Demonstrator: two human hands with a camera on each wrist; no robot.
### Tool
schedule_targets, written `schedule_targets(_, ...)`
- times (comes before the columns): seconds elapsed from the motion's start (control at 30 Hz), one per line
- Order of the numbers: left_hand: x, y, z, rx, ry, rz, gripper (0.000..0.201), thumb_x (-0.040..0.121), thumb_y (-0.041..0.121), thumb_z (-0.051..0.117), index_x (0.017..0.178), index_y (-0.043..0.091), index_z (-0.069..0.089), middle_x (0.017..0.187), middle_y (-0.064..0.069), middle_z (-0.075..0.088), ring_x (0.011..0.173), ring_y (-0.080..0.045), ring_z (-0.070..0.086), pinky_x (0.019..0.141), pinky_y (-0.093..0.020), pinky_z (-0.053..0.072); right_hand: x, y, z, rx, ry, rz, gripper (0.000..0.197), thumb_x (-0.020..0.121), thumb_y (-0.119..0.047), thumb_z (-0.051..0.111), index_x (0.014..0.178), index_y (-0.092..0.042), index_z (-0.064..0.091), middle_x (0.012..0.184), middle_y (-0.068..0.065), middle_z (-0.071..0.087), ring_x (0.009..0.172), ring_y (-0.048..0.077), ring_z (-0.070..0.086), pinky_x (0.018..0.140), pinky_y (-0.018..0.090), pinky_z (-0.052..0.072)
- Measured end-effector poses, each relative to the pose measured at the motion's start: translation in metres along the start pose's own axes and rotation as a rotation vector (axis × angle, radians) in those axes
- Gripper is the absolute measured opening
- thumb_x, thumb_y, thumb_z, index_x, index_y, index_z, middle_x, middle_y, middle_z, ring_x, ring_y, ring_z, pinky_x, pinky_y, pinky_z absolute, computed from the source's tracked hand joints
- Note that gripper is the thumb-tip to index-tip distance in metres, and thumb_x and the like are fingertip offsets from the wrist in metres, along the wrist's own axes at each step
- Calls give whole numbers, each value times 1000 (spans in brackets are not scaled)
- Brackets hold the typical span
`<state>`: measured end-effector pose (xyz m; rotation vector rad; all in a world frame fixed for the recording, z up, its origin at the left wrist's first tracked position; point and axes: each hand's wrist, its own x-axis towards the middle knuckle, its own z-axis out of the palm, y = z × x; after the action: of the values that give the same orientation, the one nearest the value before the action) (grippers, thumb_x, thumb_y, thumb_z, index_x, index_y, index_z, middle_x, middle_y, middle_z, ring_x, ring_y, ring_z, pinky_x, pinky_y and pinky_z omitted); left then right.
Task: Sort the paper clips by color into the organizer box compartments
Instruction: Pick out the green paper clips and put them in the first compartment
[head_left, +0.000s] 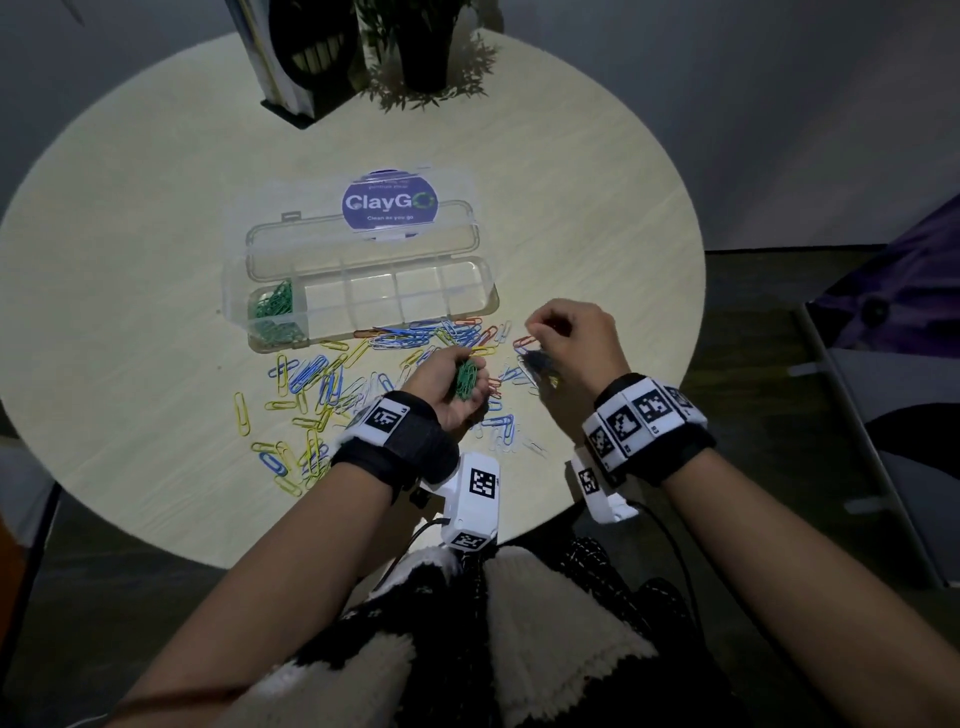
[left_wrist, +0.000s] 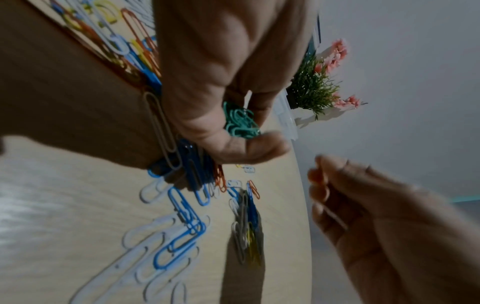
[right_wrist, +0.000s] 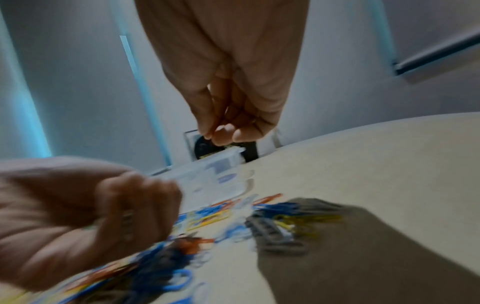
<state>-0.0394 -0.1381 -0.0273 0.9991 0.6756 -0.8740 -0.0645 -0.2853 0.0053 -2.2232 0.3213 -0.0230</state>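
A clear organizer box lies open at mid-table, with green paper clips in its leftmost compartment; the other compartments look bare. Loose blue, yellow, white and red clips are scattered in front of it. My left hand rests among them, palm up, gripping a bunch of green clips; these green clips also show in the left wrist view. My right hand hovers to the right over a small clump of clips, fingertips pinched together. Blur hides whether they hold a clip.
The box lid lies flat behind the box, over a purple ClayGo sticker. A potted plant and a black holder stand at the far edge of the round table. The near table edge is close to my wrists.
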Motion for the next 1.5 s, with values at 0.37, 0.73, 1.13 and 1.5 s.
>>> schedule_targets(0.37,0,7,-5,48,-11,22,37,99,21,31,62,17,34,30,5,31,20,-5,24,24,-8,14,-24,34,15,-373,-409,-66,23,84,-8,62,105,-8,68,111,16,57,108,28,53,91,26,36)
schedule_targets(0.73,-1,6,-9,20,2,0,39,99,23,31,61,18,35,30,6,32,20,-5,24,25,-9,13,12,43,7,-401,-227,34,24,88,-10,54,108,-9,67,111,18,58,108,33,54,90,31,41)
schedule_targets(1.13,-2,10,-16,-4,9,3,37,98,21,32,61,18,35,32,7,32,21,-4,24,23,-10,14,12,29,16,-484,-249,-17,21,91,-12,53,106,-2,62,111,18,59,106,34,54,86,35,42)
schedule_targets(1.5,-3,10,-22,-2,29,18,36,97,20,32,61,17,34,31,5,31,21,-4,23,23,-9,14,13,31,18,-570,-256,-112,23,90,-21,55,98,-1,63,108,17,56,99,34,54,80,35,43)
